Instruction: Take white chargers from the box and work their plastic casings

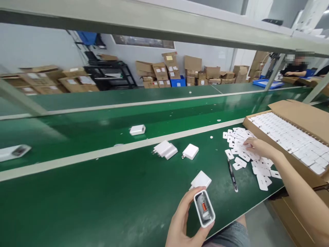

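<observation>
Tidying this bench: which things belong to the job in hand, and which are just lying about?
In use: open charger, held by left hand; white cover plates, touched by right hand; parts carton.
Lying about: black tool; loose chargers on the mat; belt charger; stacked boxes.

A long green workbench (77,192) runs across the room, with a pale strip dividing it from a green belt (89,120) behind. A grey metal beam (154,24) of its frame crosses overhead. Beyond, brown cardboard boxes (167,70) are stacked along the foot of a pale wall (31,48), with a black rack (110,73) and a blue crate (178,82) among them. Far off on the right a person (295,67) sits near a blue tray (268,83), in even, soft light.
</observation>
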`<state>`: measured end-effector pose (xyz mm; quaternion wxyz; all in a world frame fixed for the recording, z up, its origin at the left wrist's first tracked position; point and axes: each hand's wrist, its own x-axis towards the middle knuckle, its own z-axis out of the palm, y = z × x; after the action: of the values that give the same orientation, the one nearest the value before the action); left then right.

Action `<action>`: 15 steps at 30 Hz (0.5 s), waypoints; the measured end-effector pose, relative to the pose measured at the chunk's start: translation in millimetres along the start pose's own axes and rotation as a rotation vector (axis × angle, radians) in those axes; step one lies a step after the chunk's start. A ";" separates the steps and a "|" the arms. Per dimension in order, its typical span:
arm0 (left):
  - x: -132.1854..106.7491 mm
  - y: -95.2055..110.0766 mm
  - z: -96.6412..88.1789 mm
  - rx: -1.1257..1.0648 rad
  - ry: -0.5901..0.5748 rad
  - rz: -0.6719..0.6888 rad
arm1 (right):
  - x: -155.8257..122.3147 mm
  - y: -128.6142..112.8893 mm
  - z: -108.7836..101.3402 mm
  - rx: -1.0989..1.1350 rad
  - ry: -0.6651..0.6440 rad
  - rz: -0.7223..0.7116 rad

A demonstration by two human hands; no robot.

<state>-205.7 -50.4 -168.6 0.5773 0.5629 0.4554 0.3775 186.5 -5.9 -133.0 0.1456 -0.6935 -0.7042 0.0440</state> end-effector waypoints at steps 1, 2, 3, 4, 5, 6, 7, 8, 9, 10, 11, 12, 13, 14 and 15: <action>-0.2 3.7 -0.7 -0.002 -0.009 0.023 | 2.4 2.2 -0.6 0.012 -0.005 -0.008; -0.5 7.4 -1.5 -0.004 -0.011 0.045 | 4.8 4.4 -1.6 0.024 -0.006 -0.016; -0.8 10.7 -2.2 -0.007 -0.009 0.066 | 7.1 6.3 -3.2 0.033 -0.003 -0.025; -1.2 13.6 -2.8 -0.009 -0.005 0.078 | 9.0 7.3 -5.5 0.040 0.007 -0.035; -1.6 15.8 -3.4 -0.010 0.001 0.082 | 10.1 6.6 -8.5 0.044 0.022 -0.044; -2.1 17.3 -3.9 -0.009 0.006 0.081 | 10.2 3.7 -12.1 0.042 0.044 -0.049; -2.3 18.1 -4.2 -0.007 0.009 0.080 | 8.7 -2.1 -16.1 0.037 0.067 -0.051; -2.4 18.1 -4.3 -0.005 0.010 0.080 | 5.2 -11.4 -19.9 0.029 0.086 -0.051; -2.1 17.6 -4.2 -0.005 0.009 0.084 | -0.4 -24.5 -23.1 0.032 0.111 -0.057; -1.5 16.4 -3.7 -0.005 0.010 0.096 | -8.4 -41.3 -25.2 0.059 0.156 -0.078; -0.7 14.8 -2.8 -0.003 0.012 0.120 | -18.5 -61.2 -25.6 0.093 0.200 -0.111; 0.3 12.9 -1.7 0.003 0.019 0.159 | -30.2 -83.4 -24.2 0.175 0.283 -0.176; 1.3 10.9 -0.5 0.014 0.033 0.212 | -42.5 -106.7 -21.0 0.258 0.393 -0.265; 2.1 9.0 0.8 0.032 0.047 0.280 | -54.4 -129.5 -16.1 0.301 0.442 -0.349; 2.6 7.5 1.8 0.056 0.057 0.361 | -65.0 -150.5 -9.9 0.320 0.436 -0.455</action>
<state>-202.7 -47.9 -161.5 0.4710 0.6406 0.3735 0.4778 43.8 -76.8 -93.2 0.4053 -0.4805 -0.7772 -0.0289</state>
